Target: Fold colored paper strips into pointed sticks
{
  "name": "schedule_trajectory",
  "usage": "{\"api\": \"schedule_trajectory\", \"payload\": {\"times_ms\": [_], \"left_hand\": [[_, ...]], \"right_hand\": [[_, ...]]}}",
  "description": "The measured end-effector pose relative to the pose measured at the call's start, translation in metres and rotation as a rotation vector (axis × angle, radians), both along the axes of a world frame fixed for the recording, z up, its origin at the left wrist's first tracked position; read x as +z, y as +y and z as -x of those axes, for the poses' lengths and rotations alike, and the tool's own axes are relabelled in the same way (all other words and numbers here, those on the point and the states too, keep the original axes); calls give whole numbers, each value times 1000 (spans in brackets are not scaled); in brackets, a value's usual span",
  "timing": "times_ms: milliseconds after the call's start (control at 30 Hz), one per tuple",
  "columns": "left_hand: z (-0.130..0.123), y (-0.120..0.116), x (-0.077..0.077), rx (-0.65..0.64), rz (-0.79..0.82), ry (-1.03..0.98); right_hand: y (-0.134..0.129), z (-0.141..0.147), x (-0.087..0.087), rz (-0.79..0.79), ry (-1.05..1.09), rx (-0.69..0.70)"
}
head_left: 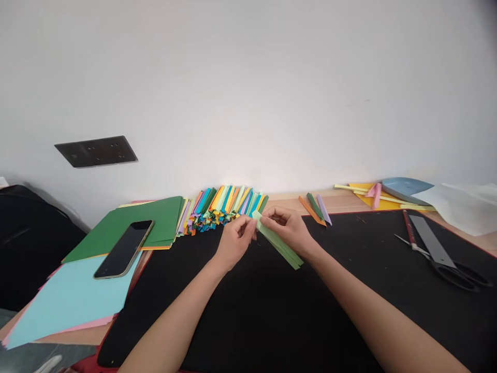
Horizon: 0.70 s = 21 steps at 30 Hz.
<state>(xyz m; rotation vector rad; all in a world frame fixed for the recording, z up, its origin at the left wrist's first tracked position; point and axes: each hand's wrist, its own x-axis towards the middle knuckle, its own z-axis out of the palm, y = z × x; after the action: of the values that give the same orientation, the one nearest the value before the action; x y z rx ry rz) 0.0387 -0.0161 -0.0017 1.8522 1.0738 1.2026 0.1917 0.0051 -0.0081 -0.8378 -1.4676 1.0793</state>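
Observation:
A light green folded paper strip [281, 248] hangs slantwise over the black mat [248, 321], its lower end toward the right. My left hand [237, 238] pinches the strip's upper left end between thumb and fingers. Close beside it, my right hand [286, 227] is closed on the same strip near that end. Just behind both hands lies a big pile of folded, many-coloured paper strips [221, 204]. Orange, green and purple strips [319, 210] rest on the mat's far edge to the right of my right hand.
Stacked green [128, 223] and light blue paper [73, 295] lie at left, with a phone [124, 248] on top. At right are scissors [454, 272], a grey ruler [430, 241], a red pen-like tool [409, 228] and a blue tray [406, 187]. A wall socket [97, 151] is behind.

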Motion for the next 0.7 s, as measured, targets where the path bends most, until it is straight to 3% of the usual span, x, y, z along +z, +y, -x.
{"api": "schedule_trajectory", "payload": {"times_ms": [467,700], "left_hand": [[-3,0,5,-33,97,-80],[0,2,6,-26,94,-111]], "right_hand": [[6,-4,-4,-29,-14,-9],[5,-9,-1,-10,-42,131]]}}
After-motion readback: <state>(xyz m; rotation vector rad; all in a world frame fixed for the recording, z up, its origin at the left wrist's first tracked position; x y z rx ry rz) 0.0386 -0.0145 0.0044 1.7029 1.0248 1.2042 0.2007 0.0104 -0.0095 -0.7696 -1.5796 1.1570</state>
